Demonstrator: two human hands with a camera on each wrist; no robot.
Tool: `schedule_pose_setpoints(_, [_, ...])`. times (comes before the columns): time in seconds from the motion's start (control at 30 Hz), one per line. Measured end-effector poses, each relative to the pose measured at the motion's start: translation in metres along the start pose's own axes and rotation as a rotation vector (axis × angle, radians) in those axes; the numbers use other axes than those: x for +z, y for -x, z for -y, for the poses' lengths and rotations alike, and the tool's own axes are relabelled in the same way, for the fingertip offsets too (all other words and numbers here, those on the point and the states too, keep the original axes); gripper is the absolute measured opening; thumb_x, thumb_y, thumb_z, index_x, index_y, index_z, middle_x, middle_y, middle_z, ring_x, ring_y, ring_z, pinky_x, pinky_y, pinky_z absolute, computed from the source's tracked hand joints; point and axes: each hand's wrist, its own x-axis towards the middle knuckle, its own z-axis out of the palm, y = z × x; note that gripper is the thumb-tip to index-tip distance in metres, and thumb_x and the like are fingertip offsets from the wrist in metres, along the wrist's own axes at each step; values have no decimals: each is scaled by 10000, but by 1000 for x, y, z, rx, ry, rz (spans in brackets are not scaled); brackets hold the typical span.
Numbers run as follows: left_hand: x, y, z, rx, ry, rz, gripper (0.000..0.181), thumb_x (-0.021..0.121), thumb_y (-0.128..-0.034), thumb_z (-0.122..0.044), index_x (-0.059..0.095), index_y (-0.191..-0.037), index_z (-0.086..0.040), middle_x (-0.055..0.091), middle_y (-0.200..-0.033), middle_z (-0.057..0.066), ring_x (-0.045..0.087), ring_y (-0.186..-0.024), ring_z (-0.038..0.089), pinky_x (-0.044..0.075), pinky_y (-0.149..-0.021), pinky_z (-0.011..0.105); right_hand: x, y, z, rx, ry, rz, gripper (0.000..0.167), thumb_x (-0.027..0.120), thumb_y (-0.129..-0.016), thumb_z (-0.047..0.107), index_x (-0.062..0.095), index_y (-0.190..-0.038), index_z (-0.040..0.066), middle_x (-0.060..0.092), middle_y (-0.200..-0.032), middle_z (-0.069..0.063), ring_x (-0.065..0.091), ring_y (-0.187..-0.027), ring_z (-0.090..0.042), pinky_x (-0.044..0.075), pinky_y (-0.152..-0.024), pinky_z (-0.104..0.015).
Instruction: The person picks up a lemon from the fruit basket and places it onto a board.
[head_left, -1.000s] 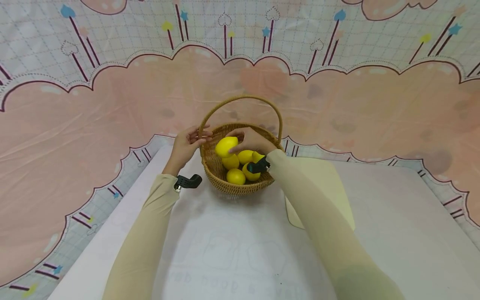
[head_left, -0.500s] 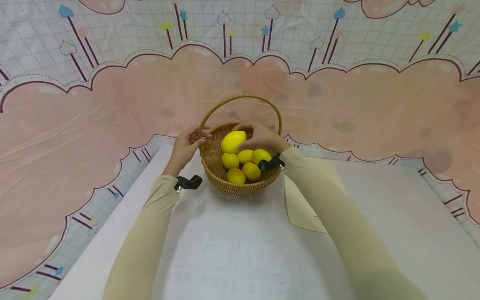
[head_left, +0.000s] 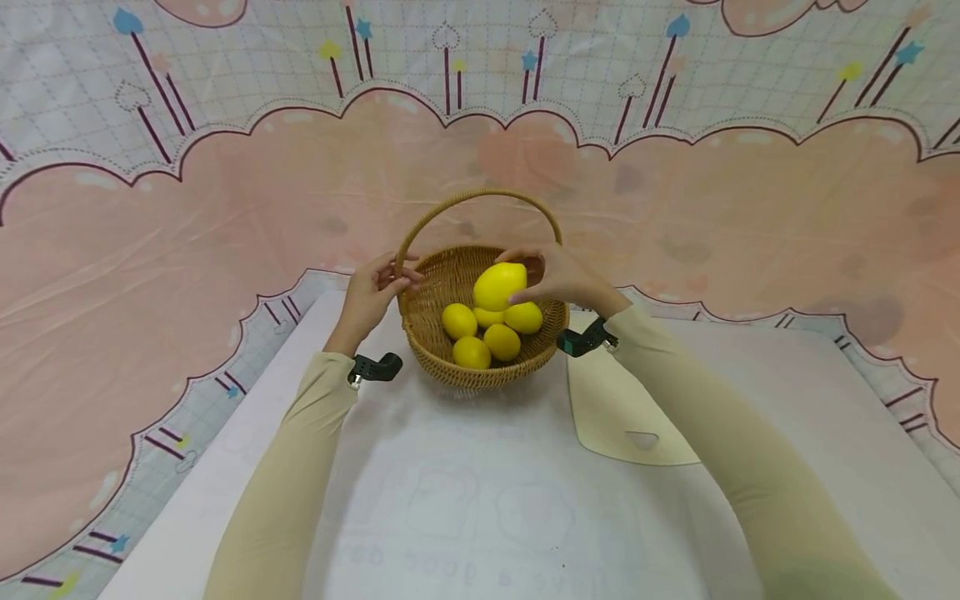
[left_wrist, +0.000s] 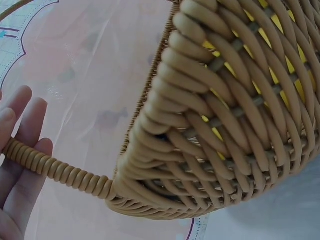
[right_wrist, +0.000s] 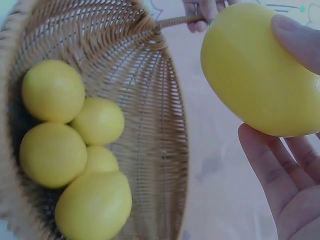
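Note:
A brown wicker basket with a tall arched handle stands on the table, several yellow lemons lying in its bottom. My left hand is at the left foot of the handle; the left wrist view shows the thumb in front of it and fingers behind. Raised over the basket's right side, my right hand grips a large yellow lemon between thumb and fingertips. In the right wrist view that lemon is apart from the ones in the basket.
To the right of the basket, a cream cutting board with a slot lies on the white table, partly under the right forearm. A pink patterned cloth hangs behind. Black wrist cameras are on both wrists.
My right hand has carried the lemon rightward, from the basket's left side toward its right rim. More of the lemons and the cutting board's slot now show. My left hand stays at the handle.

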Motion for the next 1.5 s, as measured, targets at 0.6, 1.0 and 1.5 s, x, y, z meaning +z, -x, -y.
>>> schedule_pose_setpoints(0.6, [0, 0, 1, 7, -4, 29, 353, 560, -909, -9, 551, -1262, 1, 631, -1056, 293, 679, -830, 132, 555, -860, 366, -42, 71, -43, 21, 33, -143, 536, 749, -793, 105, 524, -1268, -2, 554, -1254, -152, 593, -1019, -106, 517, -911, -208])
schedule_pose_setpoints(1.0, [0, 1, -1, 4, -13, 33, 362, 568, -907, -24, 550, -1269, -8, 631, -1059, 295, 689, -833, 145, 555, -826, 213, -50, 103, -84, 86, -33, -195, 578, 748, -793, 115, 505, -1300, -17, 509, -1313, -185, 576, -1001, 3, 516, -853, -135])
schedule_pose_setpoints(1.5, [-2, 1, 2, 15, 22, 25, 362, 572, -902, -22, 551, -1263, 4, 685, -952, 109, 695, -841, 188, 562, -812, 227, -44, 114, -144, 238, -35, -196, 627, 724, -826, 168, 447, -1353, -28, 466, -1370, -212, 548, -1109, -123, 491, -825, -100])
